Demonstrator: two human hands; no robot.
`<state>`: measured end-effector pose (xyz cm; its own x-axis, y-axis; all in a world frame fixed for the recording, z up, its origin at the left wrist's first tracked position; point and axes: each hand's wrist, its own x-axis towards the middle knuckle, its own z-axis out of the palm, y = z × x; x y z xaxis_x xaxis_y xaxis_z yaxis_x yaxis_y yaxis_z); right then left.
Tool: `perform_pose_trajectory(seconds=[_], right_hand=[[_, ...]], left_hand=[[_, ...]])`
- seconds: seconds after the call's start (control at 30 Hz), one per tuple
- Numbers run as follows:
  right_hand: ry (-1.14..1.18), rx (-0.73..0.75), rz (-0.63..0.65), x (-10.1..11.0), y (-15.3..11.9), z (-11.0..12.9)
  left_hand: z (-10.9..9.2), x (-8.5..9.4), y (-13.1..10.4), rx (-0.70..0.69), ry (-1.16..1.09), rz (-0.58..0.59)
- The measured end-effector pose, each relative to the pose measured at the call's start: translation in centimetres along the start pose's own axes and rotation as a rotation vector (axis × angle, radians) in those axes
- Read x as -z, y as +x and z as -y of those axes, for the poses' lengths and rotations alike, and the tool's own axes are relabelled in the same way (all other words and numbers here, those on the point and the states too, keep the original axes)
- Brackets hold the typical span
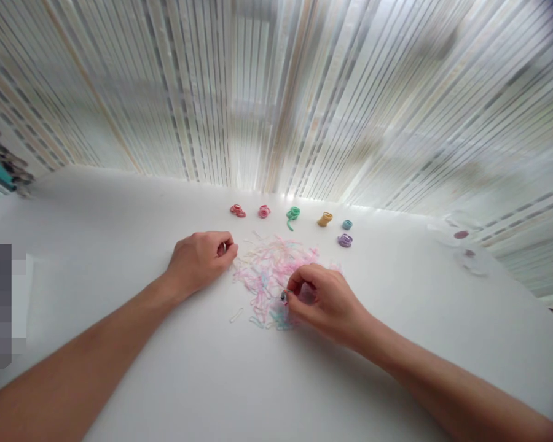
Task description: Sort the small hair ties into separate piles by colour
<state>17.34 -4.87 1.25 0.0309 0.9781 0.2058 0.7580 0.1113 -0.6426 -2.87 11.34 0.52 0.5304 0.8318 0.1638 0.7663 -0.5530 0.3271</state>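
A loose pile of thin pastel elastic bands (276, 264), pink, white and light blue, lies spread on the white table (188, 362). My right hand (325, 301) is over the pile's right side, thumb and forefinger pinching a small dark-and-pale thing (284, 296) whose kind I cannot make out. At the pile's left edge rests my left hand (203, 255), closed, its thumb and forefinger tips together; whatever may be between them is hidden. A single pale band (236, 315) lies apart, in front of the pile.
Behind the pile stand small coloured bundles: red (238, 211), pink (264, 212), green (293, 214), yellow (324, 219), blue (347, 224) and purple (345, 240). Clear plastic pieces (470, 261) lie at the right. A striped sheer curtain (276, 98) hangs along the table's back edge.
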Motion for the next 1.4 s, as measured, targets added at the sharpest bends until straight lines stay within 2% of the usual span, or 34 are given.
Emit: perform_pose_trajectory(seconds=[0.23,0.37,0.53,0.67,0.9,1.03,1.17,1.3,1.4], right_hand=[[0.204,-0.071,-0.026,0.9,-0.4,-0.4],[0.302,-0.130,0.014,1.2,-0.3,-0.8],[0.352,-0.127,0.021,1.9,0.0,-1.3],[0.309,-0.201,0.094,2.7,0.2,-1.5],[0.320,-0.066,0.104,2.8,-0.2,-1.0],[0.167,0.077,0.016,2.8,-0.6,-0.8],[0.066,0.168,-0.019,2.8,-0.9,-0.9],[0.094,0.184,-0.022,2.8,-1.0,-0.9],[0.228,0.062,-0.038,2.7,-1.0,-0.9]], left_hand=[[0.1,0.0,-0.1,-0.001,0.005,0.005],[0.2,-0.1,-0.1,-0.004,0.011,-0.004],[0.1,-0.1,-0.1,0.004,-0.002,-0.004],[0.0,0.0,-0.1,0.013,-0.010,0.003],[0.1,-0.2,-0.1,0.017,-0.008,0.003],[0.2,-0.3,-0.1,0.016,-0.019,-0.007],[0.1,-0.2,-0.1,0.026,-0.023,0.002],[0.1,-0.1,-0.1,0.024,-0.020,0.003],[0.1,-0.1,-0.1,0.017,-0.027,-0.001]])
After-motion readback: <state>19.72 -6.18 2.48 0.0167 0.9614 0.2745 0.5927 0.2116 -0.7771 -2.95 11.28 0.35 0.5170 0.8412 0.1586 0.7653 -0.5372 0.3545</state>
